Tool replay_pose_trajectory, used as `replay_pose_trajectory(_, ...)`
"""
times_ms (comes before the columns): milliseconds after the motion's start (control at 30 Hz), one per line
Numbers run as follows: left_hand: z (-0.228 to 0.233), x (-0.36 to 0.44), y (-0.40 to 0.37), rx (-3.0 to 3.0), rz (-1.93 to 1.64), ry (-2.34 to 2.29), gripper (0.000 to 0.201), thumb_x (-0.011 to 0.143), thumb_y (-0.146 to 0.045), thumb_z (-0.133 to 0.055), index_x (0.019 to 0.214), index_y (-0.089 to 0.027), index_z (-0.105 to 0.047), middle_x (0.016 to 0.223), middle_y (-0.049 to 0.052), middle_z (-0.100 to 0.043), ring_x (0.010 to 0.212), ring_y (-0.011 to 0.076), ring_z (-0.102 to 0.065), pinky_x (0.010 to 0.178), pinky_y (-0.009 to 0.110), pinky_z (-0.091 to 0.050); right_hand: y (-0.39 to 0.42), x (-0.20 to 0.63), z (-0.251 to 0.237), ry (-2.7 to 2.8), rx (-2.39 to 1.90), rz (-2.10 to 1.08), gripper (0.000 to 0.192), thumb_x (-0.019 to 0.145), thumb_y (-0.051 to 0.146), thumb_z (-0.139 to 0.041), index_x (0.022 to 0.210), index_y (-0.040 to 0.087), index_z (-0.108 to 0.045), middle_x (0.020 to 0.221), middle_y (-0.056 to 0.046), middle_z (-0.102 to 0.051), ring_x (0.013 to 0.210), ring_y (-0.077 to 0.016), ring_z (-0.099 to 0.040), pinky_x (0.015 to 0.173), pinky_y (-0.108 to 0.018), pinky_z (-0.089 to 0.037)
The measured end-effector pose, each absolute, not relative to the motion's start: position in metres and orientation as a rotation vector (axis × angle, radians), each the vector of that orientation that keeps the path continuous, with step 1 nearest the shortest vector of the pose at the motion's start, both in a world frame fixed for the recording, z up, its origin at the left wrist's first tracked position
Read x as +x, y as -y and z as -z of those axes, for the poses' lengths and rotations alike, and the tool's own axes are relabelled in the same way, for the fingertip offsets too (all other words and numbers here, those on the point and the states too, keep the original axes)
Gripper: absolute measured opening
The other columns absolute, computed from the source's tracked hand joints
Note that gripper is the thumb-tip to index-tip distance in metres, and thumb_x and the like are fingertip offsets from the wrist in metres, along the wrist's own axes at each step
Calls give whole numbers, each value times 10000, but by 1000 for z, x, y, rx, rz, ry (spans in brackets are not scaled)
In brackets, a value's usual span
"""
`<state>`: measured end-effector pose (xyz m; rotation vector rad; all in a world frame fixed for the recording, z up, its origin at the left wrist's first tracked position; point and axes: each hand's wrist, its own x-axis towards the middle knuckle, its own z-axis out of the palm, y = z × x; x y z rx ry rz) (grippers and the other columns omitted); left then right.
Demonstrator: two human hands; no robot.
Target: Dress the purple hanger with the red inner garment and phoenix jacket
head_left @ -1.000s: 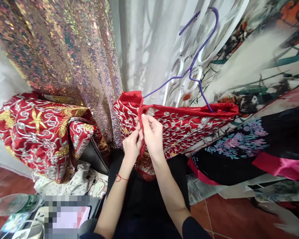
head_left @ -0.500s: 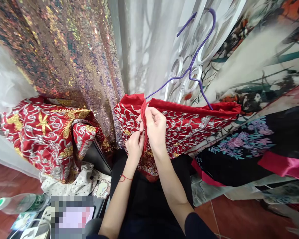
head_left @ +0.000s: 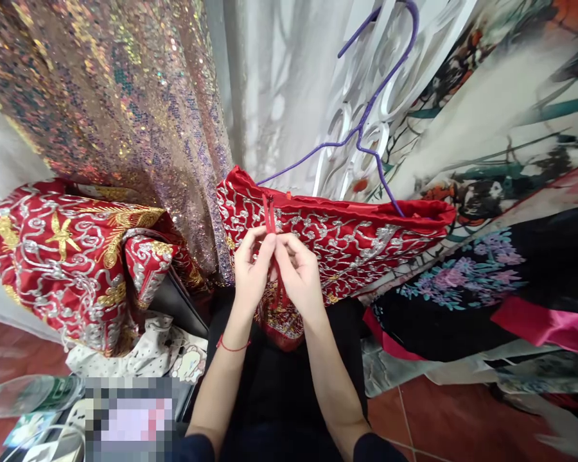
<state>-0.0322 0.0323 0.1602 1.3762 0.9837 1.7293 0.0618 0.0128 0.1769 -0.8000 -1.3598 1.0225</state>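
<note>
Both hands up front: left hand [head_left: 251, 273] and right hand [head_left: 298, 276] pinch the red cord [head_left: 270, 221] between fingertips, just below the red embroidered garment [head_left: 361, 237] draped on its purple hanger [head_left: 366, 122].

**Person: what's worn**

Both forearms bare. Dark sleeves pushed up near the elbows, left sleeve [head_left: 195, 447], right sleeve [head_left: 376, 447]. Thin red string bracelet [head_left: 232, 347] on left wrist. Black garment over the lap. No rings or watch visible.
</note>
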Motion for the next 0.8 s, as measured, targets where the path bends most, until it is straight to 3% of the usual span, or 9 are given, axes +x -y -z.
replay_pose_trajectory(133, -166, -35, -38, 1404, -1800, -1032, 260, 924, -444, -621, 886, -204, -714, 844, 14, -671, 805, 127, -629, 801, 247, -509, -11, 71, -172, 1372, -875, -886, 161, 947, 359, -593, 913, 217, -661, 839, -4, -675, 749, -133, -627, 784, -276, -517)
replay_pose_trajectory(300, -161, -49, -41, 1652, -1742, -1099, 275, 938, -428, -605, 910, -207, -765, 933, 48, -652, 913, 153, -598, 886, 286, -485, -22, 79, -170, 1424, -739, -871, 132, 912, 295, -638, 832, 217, -708, 1041, -53, -720, 1093, -195, -655, 1018, -351, -486)
replay_pose_trajectory(433, -166, -53, -41, 1649, -1658, -959, 408, 995, -472, -473, 921, -207, -774, 1005, 74, -658, 1008, 182, -608, 971, 338, -478, -31, 79, -165, 1474, -691, -868, 86, 882, 282, -665, 839, 231, -720, 1053, -52, -725, 1140, -205, -647, 1065, -390, -477)
replay_pose_trajectory(567, -173, -58, -43, 1765, -1583, -954, 233, 916, -407, -640, 941, -225, -784, 1016, 69, -682, 1015, 192, -625, 968, 338, -491, -32, 79, -162, 1561, -676, -804, 59, 880, 258, -664, 916, 231, -703, 1123, -63, -708, 1151, -197, -638, 1069, -385, -473)
replay_pose_trajectory(700, -178, -63, -41, 1846, -1501, -975, 257, 959, -366, -569, 1001, -229, -783, 1089, 90, -696, 1072, 214, -633, 995, 367, -489, -28, 80, -163, 1720, -685, -727, 155, 913, 243, -595, 1037, 237, -689, 1238, -86, -665, 1243, -218, -580, 1108, -426, -431)
replay_pose_trajectory(800, -182, -64, -35, 1929, -1413, -968, 269, 957, -367, -573, 1093, -229, -759, 1147, 96, -689, 1101, 220, -632, 991, 365, -496, -25, 78, -165, 1751, -739, -674, 184, 939, 215, -527, 1018, 244, -691, 1183, -73, -676, 1165, -215, -604, 1057, -425, -454)
